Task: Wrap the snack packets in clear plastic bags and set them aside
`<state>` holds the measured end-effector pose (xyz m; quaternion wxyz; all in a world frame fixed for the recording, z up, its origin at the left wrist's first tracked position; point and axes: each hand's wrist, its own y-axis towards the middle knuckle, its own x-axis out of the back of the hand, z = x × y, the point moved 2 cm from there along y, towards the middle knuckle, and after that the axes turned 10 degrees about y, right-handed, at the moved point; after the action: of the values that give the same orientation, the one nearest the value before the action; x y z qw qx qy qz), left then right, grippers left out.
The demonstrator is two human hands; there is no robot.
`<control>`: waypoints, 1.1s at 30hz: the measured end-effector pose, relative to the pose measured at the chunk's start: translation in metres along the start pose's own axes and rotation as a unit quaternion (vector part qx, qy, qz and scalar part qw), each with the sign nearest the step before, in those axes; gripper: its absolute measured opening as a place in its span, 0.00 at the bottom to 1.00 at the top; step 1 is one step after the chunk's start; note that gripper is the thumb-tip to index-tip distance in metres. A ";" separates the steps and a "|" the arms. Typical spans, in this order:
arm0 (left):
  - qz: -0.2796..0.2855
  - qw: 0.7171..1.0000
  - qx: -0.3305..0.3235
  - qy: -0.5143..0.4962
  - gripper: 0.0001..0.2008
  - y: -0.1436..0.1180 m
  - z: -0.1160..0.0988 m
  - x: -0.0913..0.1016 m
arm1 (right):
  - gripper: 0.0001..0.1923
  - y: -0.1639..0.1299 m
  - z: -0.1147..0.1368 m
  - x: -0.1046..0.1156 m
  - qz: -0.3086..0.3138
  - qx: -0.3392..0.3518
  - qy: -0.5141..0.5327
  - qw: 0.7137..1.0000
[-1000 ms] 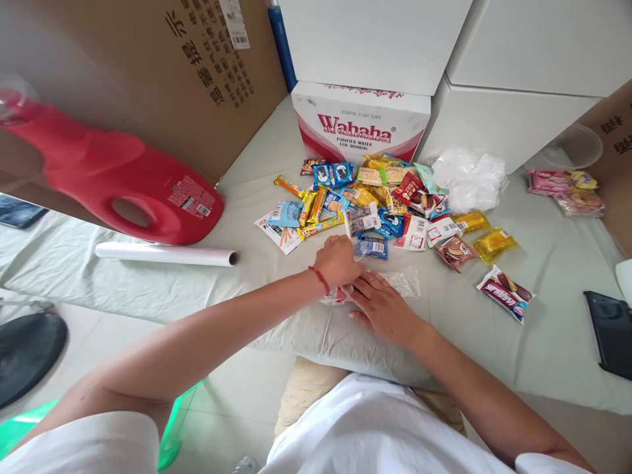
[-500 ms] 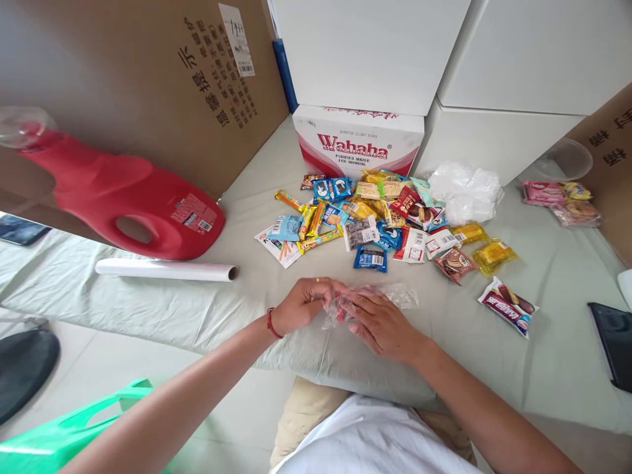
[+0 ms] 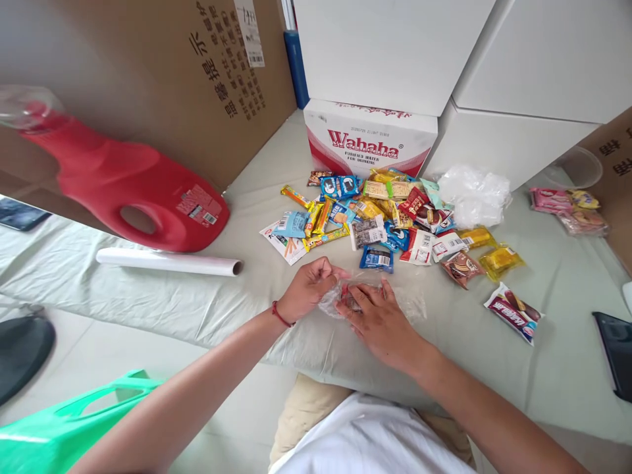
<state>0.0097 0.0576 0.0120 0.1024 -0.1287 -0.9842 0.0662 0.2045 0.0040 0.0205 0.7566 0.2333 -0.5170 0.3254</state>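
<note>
A clear plastic bag [image 3: 411, 304] lies flattened on the cloth-covered surface in front of me, with something red showing through it. My left hand [image 3: 312, 288] pinches the bag's left edge between thumb and fingers. Across the middle of the bag lies my right hand [image 3: 382, 322], palm down, its fingers spread and pressing on the plastic. Just beyond the bag is a pile of small wrapped snacks [image 3: 368, 207]. A dark blue snack packet [image 3: 376, 259] sits closest to my fingers.
A red detergent bottle [image 3: 133, 184] and a white roll [image 3: 168, 261] lie to the left. Behind the snacks stands a Wahaha carton [image 3: 370, 141], beside crumpled clear plastic bags [image 3: 476, 194]. A single snack bar [image 3: 513, 313] and a phone [image 3: 615, 352] are at right.
My left hand has moved slightly up. My right hand's fingers have spread wider over the bag, which lies more spread out. The whole view has shifted a little.
</note>
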 end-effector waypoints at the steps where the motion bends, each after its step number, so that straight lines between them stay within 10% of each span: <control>1: 0.000 1.000 0.003 0.006 0.23 0.001 -0.001 0.001 | 0.23 0.001 0.001 -0.001 0.003 0.005 -0.004 1.000; 14: 0.041 0.998 0.003 -0.039 0.17 -0.005 -0.011 0.001 | 0.32 -0.001 -0.002 0.002 -0.006 0.009 0.028 1.000; 24: 0.173 0.952 -0.142 0.210 0.17 -0.020 -0.031 0.002 | 0.29 -0.005 0.002 -0.007 -0.018 0.012 0.021 1.000; 33: 0.017 0.964 -0.141 0.224 0.18 -0.035 -0.009 0.003 | 0.30 -0.009 -0.001 -0.010 -0.027 0.010 0.056 0.998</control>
<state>0.0000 0.0256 0.0270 0.2995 -0.1703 -0.9332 -0.1024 0.2087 -0.0037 0.0111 0.7904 0.2363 -0.4640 0.3227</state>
